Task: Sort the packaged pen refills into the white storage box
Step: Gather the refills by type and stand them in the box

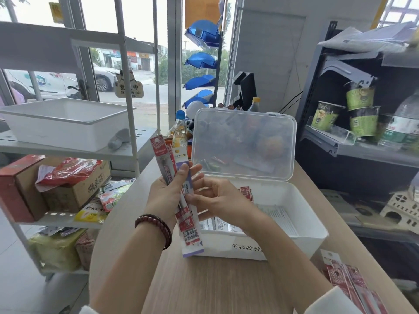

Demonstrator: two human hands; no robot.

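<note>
Nearest you, spare packs [350, 284] lie on the table [215, 288]. Your left hand [164, 193] grips a fan of packaged refills [189, 232]; your right hand [223, 201] pinches one from the fan. Sorting step, seemingly mid-task: next, lay it flat in the white storage box [217, 244] beyond, whose lid stands open.

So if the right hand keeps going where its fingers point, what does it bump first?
The refill packets held in the left hand. The right hand has its fingertips very close, maybe touching.
</note>
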